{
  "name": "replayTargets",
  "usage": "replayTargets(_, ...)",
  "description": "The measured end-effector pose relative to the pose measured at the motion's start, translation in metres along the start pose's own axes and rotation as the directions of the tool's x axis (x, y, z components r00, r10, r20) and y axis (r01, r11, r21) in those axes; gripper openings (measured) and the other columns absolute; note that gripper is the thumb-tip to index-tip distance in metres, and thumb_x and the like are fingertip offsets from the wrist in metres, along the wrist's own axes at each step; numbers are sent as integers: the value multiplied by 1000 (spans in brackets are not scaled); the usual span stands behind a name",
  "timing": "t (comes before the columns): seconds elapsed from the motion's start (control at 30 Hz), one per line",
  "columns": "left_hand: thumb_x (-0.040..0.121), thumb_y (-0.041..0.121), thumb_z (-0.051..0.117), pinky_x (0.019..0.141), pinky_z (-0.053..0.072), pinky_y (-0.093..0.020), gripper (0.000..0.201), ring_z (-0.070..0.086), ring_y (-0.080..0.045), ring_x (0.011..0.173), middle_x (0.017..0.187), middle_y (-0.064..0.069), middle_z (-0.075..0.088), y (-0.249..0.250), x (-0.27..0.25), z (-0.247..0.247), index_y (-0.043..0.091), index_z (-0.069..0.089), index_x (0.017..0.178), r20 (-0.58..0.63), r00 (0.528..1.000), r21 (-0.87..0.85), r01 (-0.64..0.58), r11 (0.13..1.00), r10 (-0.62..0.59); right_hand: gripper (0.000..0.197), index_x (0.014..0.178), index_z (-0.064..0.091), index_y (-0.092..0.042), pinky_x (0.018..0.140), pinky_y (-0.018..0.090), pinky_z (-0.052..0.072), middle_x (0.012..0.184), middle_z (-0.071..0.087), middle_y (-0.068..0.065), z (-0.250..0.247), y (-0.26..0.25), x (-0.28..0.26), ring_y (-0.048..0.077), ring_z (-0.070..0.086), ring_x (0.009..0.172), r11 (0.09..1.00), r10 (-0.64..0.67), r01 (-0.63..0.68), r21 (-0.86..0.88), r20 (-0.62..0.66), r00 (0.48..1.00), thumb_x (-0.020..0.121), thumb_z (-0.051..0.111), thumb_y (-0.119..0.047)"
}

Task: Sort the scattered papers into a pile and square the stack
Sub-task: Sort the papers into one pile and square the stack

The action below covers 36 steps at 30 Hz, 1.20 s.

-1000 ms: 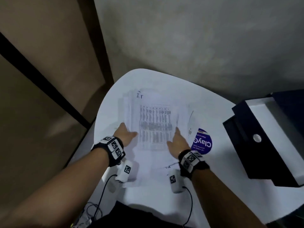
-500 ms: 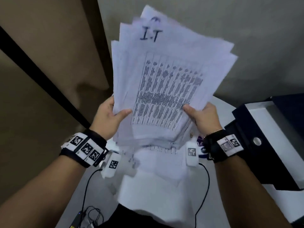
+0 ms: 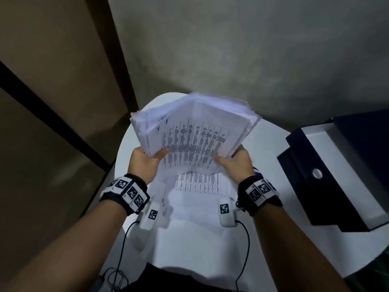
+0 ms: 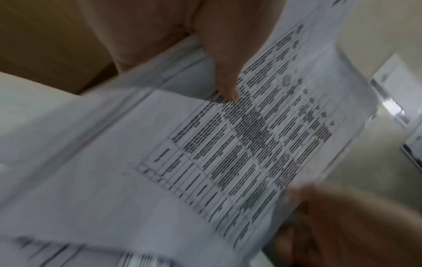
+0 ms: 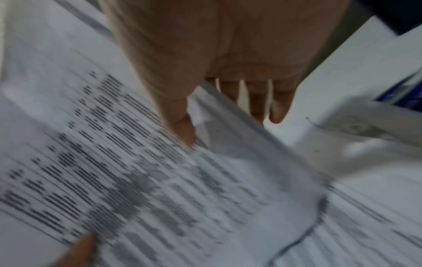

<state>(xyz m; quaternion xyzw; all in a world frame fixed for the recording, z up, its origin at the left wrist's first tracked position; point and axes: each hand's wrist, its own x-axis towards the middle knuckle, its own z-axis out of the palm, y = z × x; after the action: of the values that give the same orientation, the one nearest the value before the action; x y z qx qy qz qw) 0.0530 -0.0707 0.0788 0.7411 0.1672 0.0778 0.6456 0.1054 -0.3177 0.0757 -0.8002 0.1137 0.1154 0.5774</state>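
A thick stack of printed papers (image 3: 195,131) hangs tilted above the white table (image 3: 271,148), its top sheet showing a table of dark text. My left hand (image 3: 147,160) grips the stack's near left edge, thumb on top. My right hand (image 3: 235,163) grips the near right edge the same way. The left wrist view shows the thumb pressed on the printed sheet (image 4: 239,144). In the blurred right wrist view my thumb lies on the top sheet (image 5: 114,162) and my fingers reach under the stack. More sheets (image 3: 197,184) lie flat on the table below my hands.
A dark box with a white inside (image 3: 328,171) stands at the table's right. A blue sticker (image 3: 257,171) peeks out beside my right wrist. Cables (image 3: 120,256) hang off the near table edge. Walls close in behind and to the left.
Both hands lifted the stack off the table and held it upright high; now it has come back down and leans away over the table.
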Motion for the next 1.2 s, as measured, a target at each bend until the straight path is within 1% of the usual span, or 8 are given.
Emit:
replayTargets(0.13,84,26,76,69,50,-6,20,64,17,77,76,34,68,8,18,-23,23,70,103,-93,993,51,-68,996,72,87,145,37,-5,108,45,43,146,47,13,14,58,11,33,48,132,808,258,-318,-496,-187,948,79,77,-44)
replayTargets(0.27,82,21,77,69,48,-5,12,64,16,73,81,28,70,8,25,-51,23,73,93,-138,987,77,-70,995,80,110,149,24,-2,108,50,39,147,31,19,39,84,3,38,32,135,605,246,-305,-736,-192,950,73,73,-64)
replayTargets(0.47,82,23,78,76,49,-14,14,67,11,81,76,29,71,-6,15,-70,33,70,85,-153,987,51,55,997,-47,103,149,24,-1,108,48,42,143,43,21,41,91,8,38,42,133,698,203,-329,-636,-265,943,73,85,-36)
replayTargets(0.57,82,27,79,79,48,-19,12,66,3,87,85,20,70,-8,12,-74,34,69,85,-170,983,52,78,996,-68,80,142,38,1,100,47,49,133,56,20,32,86,8,38,54,122,724,137,-313,-615,-316,939,79,81,-23)
replayTargets(0.7,81,27,79,84,50,-25,12,68,-3,89,89,18,71,-5,12,-77,33,70,86,-184,978,56,106,993,-94,63,132,49,1,94,46,50,131,50,18,31,80,2,37,51,119,683,81,-295,-668,-332,940,82,78,-25)
replayTargets(0.9,83,26,78,81,48,-22,18,66,-2,91,95,15,71,2,8,-76,26,71,100,-203,971,27,134,991,-126,93,136,40,3,104,47,47,136,50,21,52,84,6,37,50,127,714,223,-344,-610,-267,937,70,85,-45)
replayTargets(1.1,81,27,80,89,48,-29,25,68,-6,95,101,12,73,6,7,-82,25,71,104,-189,965,-6,184,983,-182,63,115,53,0,75,36,60,107,70,16,50,76,12,31,70,92,758,387,-476,-446,-281,878,69,88,-24)
replayTargets(1.2,81,28,80,84,47,-27,25,65,-6,89,94,11,70,5,5,-82,21,67,101,-158,958,-8,240,971,-238,47,110,59,2,70,28,54,107,70,16,43,74,12,31,70,94,747,427,-500,-438,-259,866,74,83,-16)
